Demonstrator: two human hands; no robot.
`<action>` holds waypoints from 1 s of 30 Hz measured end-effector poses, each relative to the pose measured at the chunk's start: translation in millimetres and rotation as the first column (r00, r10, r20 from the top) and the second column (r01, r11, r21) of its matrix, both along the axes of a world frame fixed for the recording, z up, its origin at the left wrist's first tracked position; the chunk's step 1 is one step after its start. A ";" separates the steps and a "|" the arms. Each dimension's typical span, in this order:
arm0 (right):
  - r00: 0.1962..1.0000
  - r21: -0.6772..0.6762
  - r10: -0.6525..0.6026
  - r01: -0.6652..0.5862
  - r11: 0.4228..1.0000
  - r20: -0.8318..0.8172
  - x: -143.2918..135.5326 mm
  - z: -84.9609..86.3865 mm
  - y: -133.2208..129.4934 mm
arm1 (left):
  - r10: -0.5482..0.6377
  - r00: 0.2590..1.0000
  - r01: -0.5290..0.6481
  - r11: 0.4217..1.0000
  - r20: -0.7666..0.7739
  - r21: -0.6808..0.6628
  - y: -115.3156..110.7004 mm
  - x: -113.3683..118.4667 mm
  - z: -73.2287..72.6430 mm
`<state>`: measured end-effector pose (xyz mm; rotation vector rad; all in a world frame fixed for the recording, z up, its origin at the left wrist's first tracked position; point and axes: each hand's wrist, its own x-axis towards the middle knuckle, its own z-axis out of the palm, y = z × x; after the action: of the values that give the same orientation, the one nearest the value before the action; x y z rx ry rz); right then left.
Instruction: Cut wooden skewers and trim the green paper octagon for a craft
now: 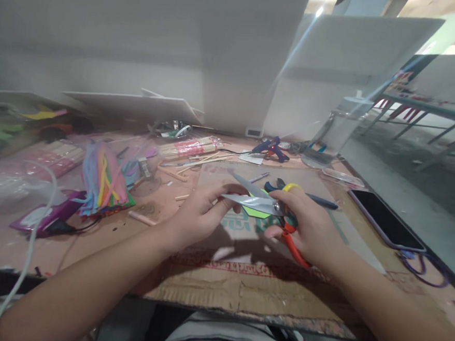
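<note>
My right hand is wrapped round the red handles of the scissors, whose two blades are spread apart and point left. A bright green piece lies across and behind the blades. My left hand pinches near the blade tips, at the left side of the green piece; its fingertips are partly hidden, but the green piece appears to be between them. Both hands are above a cardboard sheet on the table.
Pliers and a phone lie to the right. Behind are a blue glue gun and packed sticks. Colourful strips and a purple glue gun lie left. A clear container stands at the back right.
</note>
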<state>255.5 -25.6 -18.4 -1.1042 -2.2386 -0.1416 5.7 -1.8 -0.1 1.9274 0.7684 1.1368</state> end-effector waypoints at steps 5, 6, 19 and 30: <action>1.000 0.047 0.005 -0.006 0.999 0.024 0.2 0.1 2.1 | -0.028 0.999 0.029 1.000 -0.032 0.007 0.1 -1.7 1.5; 1.000 0.046 0.007 -0.008 0.999 0.026 0.3 -0.2 2.1 | -0.025 0.998 0.026 1.000 -0.049 0.008 0.4 -2.2 1.2; 1.000 0.009 0.026 -0.026 1.000 -0.001 -1.3 0.0 1.0 | -0.072 0.996 0.078 0.991 -0.056 0.113 3.0 -4.2 2.9; 0.998 0.024 0.057 -0.057 0.998 -0.012 -3.5 0.8 -0.4 | 0.030 0.992 -0.018 0.995 -0.122 0.095 1.6 -5.7 -5.9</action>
<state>252.0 -26.0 -17.5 -1.0252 -2.2492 -0.1364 -0.1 -0.1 -6.0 2.0879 0.8193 1.0935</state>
